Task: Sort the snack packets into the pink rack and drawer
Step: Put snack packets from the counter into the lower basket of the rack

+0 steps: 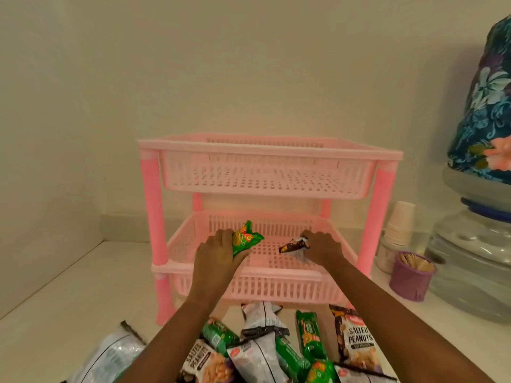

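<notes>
A pink two-tier rack [154,217] stands on the white counter against the wall. Both my hands reach into its lower basket [249,286]. My left hand [215,252] grips a green snack packet [244,240] over the basket's left part. My right hand [323,248] holds a dark brown and silver packet [294,248] over the right part. The upper basket [265,178] holds nothing that I can see. Several packets lie in a heap [276,352] on the counter in front of the rack, among them salted peanuts [356,341], green biscuit packs [308,335] and silver pouches [260,322].
To the right of the rack stand a stack of paper cups [399,225], a purple holder of toothpicks [412,277] and a large water jar [475,261] under a floral cover [486,111]. A silver pouch [110,357] lies at the front left.
</notes>
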Available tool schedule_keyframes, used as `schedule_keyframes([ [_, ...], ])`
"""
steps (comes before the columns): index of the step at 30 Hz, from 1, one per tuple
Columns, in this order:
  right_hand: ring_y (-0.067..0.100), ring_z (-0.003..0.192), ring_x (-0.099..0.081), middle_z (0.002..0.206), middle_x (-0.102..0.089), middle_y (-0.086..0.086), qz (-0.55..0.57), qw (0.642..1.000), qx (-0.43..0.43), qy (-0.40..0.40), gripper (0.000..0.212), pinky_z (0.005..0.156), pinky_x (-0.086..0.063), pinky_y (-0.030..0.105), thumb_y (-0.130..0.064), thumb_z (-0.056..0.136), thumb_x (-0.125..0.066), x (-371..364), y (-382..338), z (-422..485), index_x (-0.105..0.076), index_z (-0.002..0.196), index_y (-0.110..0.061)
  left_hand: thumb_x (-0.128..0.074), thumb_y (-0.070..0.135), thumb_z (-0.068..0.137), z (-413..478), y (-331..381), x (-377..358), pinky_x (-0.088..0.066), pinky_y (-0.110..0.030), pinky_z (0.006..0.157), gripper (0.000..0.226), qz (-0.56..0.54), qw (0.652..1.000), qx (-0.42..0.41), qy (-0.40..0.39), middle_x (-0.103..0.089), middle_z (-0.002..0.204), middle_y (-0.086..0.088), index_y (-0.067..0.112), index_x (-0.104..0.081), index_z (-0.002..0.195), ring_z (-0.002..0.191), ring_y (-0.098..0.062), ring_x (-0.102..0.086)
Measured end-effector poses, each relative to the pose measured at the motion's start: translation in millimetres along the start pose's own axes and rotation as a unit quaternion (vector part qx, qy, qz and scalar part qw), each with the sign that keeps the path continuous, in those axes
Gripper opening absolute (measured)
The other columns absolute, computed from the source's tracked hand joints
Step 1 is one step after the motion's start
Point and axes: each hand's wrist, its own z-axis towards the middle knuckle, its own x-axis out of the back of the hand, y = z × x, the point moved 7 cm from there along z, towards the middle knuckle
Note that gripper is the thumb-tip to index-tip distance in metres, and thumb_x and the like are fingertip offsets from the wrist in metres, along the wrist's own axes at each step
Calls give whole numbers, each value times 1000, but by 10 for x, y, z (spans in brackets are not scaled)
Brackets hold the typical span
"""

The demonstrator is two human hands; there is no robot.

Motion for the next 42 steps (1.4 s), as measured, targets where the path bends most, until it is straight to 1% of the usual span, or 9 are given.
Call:
schedule_keyframes([
  [5,31,116,-49,124,-54,12,-28,999,-29,-4,43,95,-47,44,-20,88,-48,-94,59,361,-42,130,-24,-33,59,91,408,-80,-249,-41,-28,75,53,68,997,-9,-30,-55,114,-1,16,-43,121,98,-18,-56],
  [10,32,122,-41,133,-42,15,-23,999,-19,40,43,96,-45,47,-26,94,-43,-113,44,678,-33,135,-20,-34,58,92,664,-95,-564,-39,-28,76,51,73,996,-13,-53,-57,113,-3,15,-44,118,101,-20,-54],
  [14,36,129,-34,140,-33,17,23,998,-45,-33,56,104,-39,49,-39,92,-47,-415,115,755,-26,140,-20,-38,55,92,819,-58,-838,-45,-33,78,54,67,992,8,-105,-58,117,-8,10,-42,122,104,-24,-56],
  [21,33,125,-39,135,-42,15,115,990,-32,72,45,104,-36,42,-32,94,-47,-187,151,631,-39,135,-17,-48,47,92,958,-18,-1387,-50,-33,85,48,-77,944,185,-264,-64,116,-13,3,-56,113,107,-28,-62],
  [28,26,113,-49,118,-57,10,110,980,36,162,29,91,-46,37,-20,91,-52,70,77,60,-58,119,-13,-30,48,98,884,65,-1555,-53,-41,93,60,-251,885,285,-269,-66,114,-22,-3,-56,114,103,-36,-65],
  [31,26,110,-54,114,-63,10,83,966,77,234,22,82,-49,34,-12,89,-55,200,6,-321,-64,109,-10,-32,47,97,851,158,-1426,-51,-34,88,56,-188,922,227,-252,-67,110,-18,1,-60,110,101,-34,-64],
  [35,31,99,-63,103,-68,15,97,938,118,310,20,76,-53,32,-1,77,-65,260,-84,-876,-70,95,-6,-37,43,96,596,354,-1076,-40,-28,68,40,-140,969,124,-160,-68,97,-8,11,-62,98,90,-26,-63],
  [39,20,93,-59,93,-67,12,127,932,123,317,21,65,-54,27,-7,71,-61,74,-127,-1320,-71,89,-7,-48,27,93,157,556,-644,-45,-30,64,22,-114,992,-39,-28,-65,95,-4,13,-65,94,91,-24,-60],
  [42,13,84,-51,84,-64,8,129,939,136,289,21,63,-49,23,-14,76,-52,-133,-172,-1542,-70,84,-10,-71,15,71,-196,622,-512,-55,-29,56,14,-58,990,-126,16,-70,82,-8,9,-71,84,73,-28,-68],
])
